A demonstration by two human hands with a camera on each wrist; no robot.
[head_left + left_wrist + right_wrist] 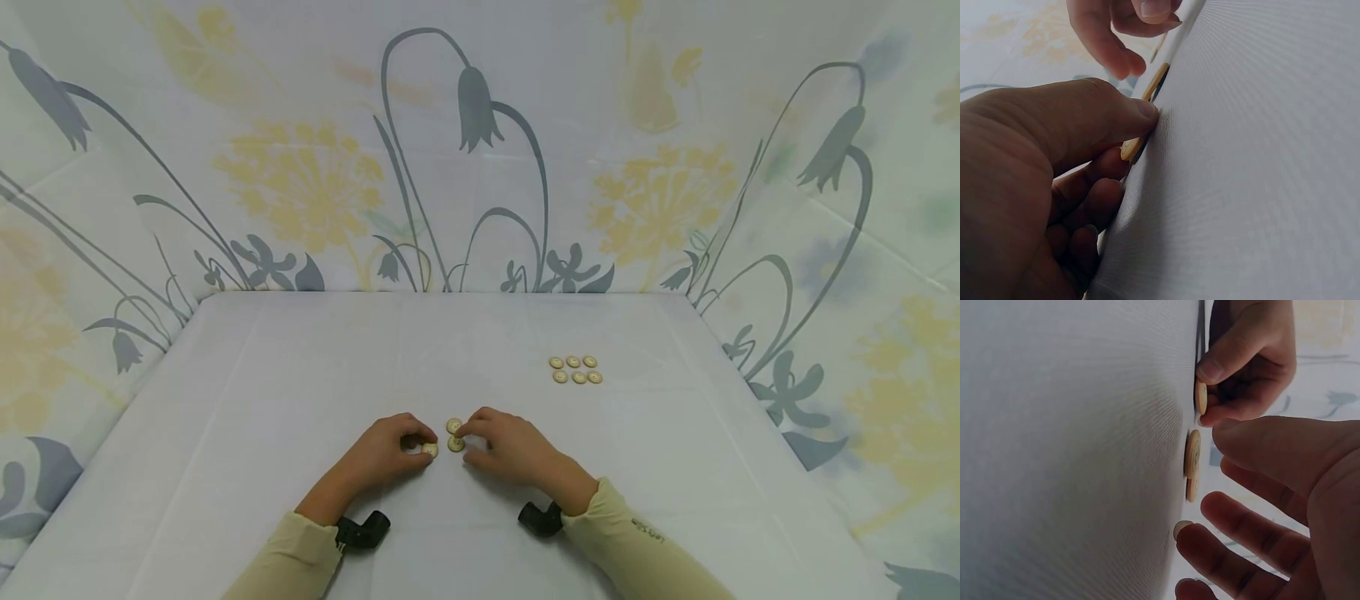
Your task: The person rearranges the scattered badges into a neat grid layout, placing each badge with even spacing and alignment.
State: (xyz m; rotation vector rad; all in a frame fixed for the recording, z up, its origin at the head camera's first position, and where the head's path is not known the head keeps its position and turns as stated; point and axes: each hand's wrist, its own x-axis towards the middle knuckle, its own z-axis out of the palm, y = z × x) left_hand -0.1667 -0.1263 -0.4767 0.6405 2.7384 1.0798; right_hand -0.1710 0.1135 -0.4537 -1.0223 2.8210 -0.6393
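Note:
My left hand (384,450) pinches a small round wooden disc (430,450) between thumb and fingers, low over the white cloth. The left wrist view shows this disc (1130,150) edge-on under the thumb. Just to its right, two similar discs lie together on the cloth, a far one (453,425) and a near one (456,444) with dark marks on its face. My right hand (510,446) hovers right beside these two, its fingers spread and loosely bent. In the right wrist view the near disc (1192,453) lies beyond the thumb, with nothing held between the fingers.
Farther back on the right, several matching discs (579,377) lie in two short rows. White cloth (337,358) covers the table, with a flower-printed curtain (480,192) behind and at both sides. Black wrist devices (363,531) sit below both hands.

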